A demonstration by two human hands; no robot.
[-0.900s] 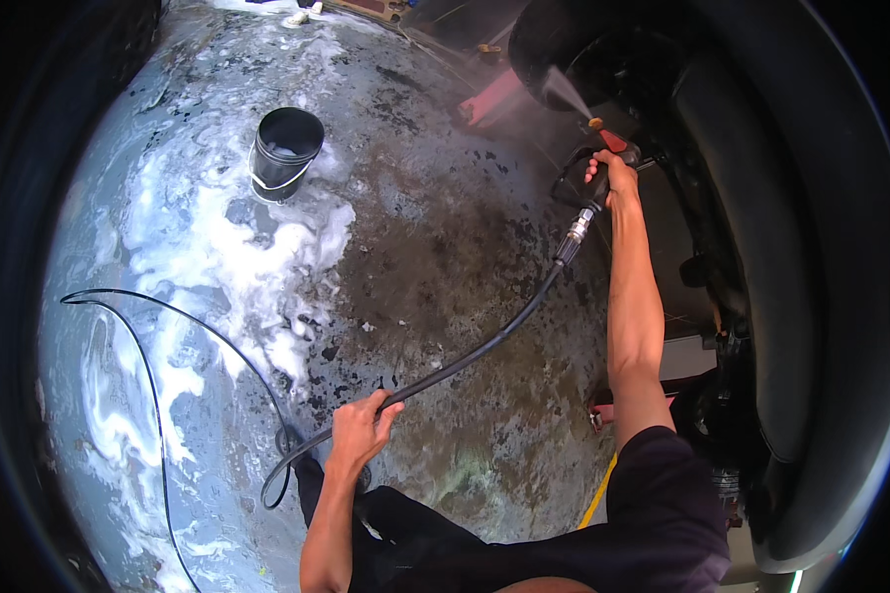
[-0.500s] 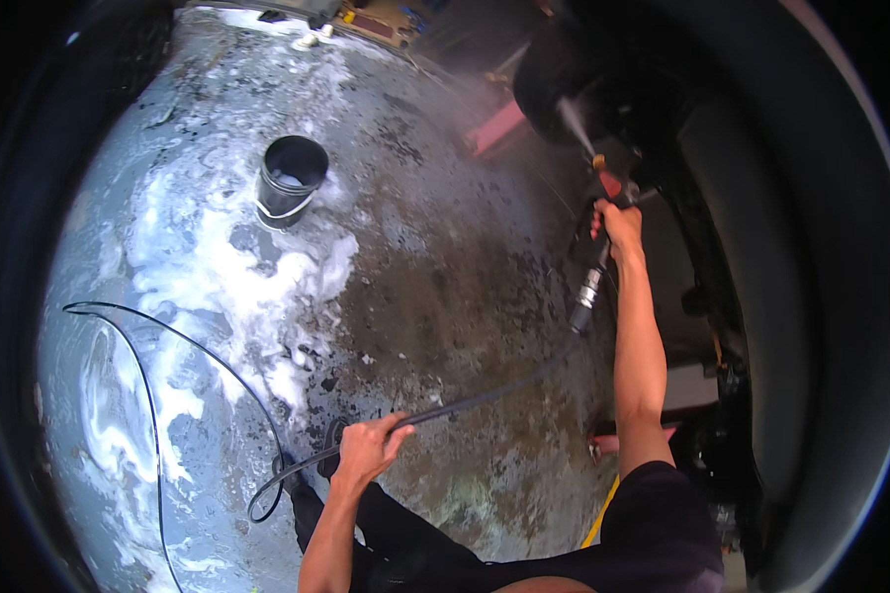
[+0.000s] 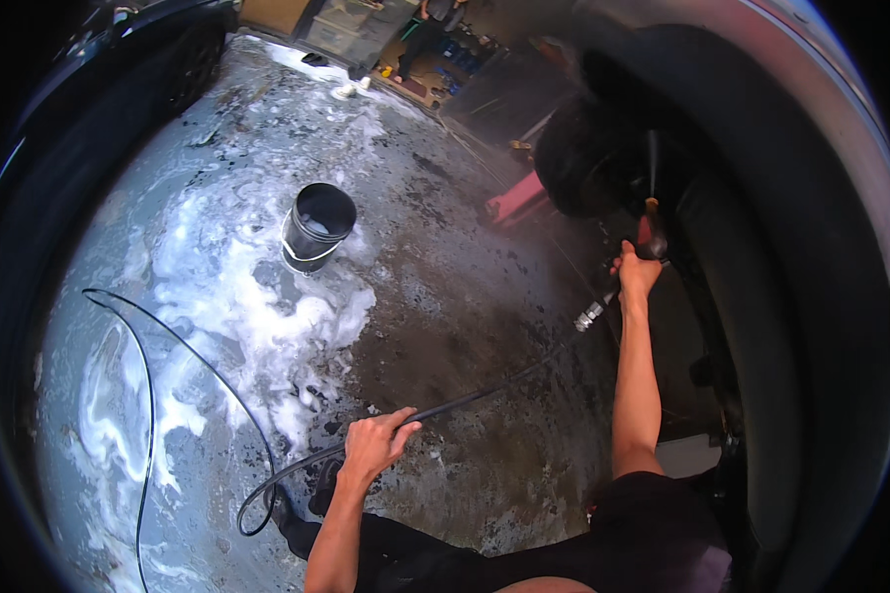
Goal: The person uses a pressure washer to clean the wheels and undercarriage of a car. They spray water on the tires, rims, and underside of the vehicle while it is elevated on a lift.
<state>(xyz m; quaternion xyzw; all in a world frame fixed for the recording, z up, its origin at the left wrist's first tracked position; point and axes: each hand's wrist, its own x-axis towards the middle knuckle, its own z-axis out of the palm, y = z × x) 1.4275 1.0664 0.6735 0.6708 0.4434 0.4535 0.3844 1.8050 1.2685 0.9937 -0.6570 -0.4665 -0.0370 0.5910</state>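
The spray gun (image 3: 647,233) is held out ahead, at the edge of the dark vehicle panel (image 3: 752,257), to the right of a black tyre (image 3: 567,163). Since the earlier views its jet has been swung from the tyre toward the space between tyre and panel, so a different part of the wheel area is now being sprayed. The gun's handle is gripped by the right hand (image 3: 639,271); the hose (image 3: 455,403) is grasped loosely by the left hand (image 3: 376,445), behind the metal coupling (image 3: 588,316). A red beam (image 3: 517,198) is seen below the tyre. The worn floor (image 3: 435,346) is wet and brown nearby, and is streaked with white foam (image 3: 232,306) toward the left, where a black bucket (image 3: 318,232) is stood upright. More of the room has been brought into view, and another person (image 3: 427,36) can be made out at the far end.
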